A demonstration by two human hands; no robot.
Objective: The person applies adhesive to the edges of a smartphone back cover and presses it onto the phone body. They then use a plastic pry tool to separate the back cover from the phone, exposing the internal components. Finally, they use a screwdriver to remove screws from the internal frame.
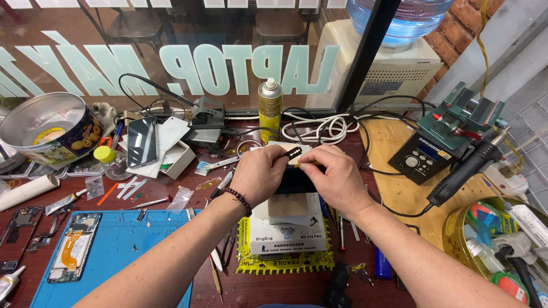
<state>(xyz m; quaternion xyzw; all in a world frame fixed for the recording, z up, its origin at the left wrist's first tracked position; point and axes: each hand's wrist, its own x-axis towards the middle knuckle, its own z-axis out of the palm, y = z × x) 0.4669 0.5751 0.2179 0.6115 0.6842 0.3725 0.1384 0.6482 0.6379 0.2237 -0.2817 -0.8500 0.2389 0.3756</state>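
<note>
My left hand (pixel 260 174) and my right hand (pixel 337 177) meet over a dark flat phone part (pixel 294 179) that rests on a small white heating box (pixel 288 228). Together the fingertips pinch a thin razor blade (pixel 295 152) near the part's far edge. A bead bracelet sits on my left wrist. The hands hide most of the dark part.
A blue work mat (pixel 131 251) with an opened phone (pixel 74 248) lies at the left. A round biscuit tin (pixel 48 128), a yellow spray can (pixel 270 108), a hot-air station (pixel 442 140) with its handle, white cables and a tub of tools (pixel 502 245) surround the box.
</note>
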